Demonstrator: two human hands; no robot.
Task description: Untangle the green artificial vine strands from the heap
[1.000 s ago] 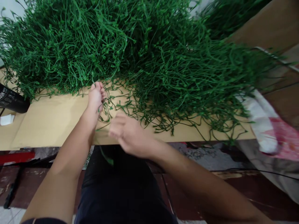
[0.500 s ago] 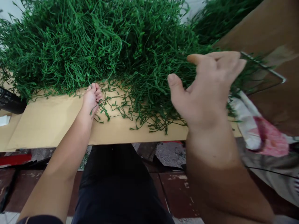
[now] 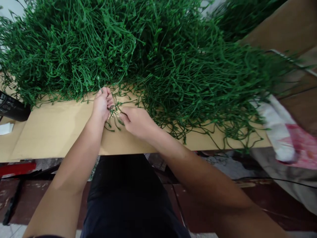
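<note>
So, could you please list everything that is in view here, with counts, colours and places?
green plastic stems: one large tangled heap, green, across the far half of the board
cardboard board: one, tan, under the heap
black object: one, far left edge
white slip: one, left edge
cloth: one, white and pink, right
legs: dark trousers, bottom centre
left hand: closed on stems at the heap's near edge
right hand: pinching stems beside it
</note>
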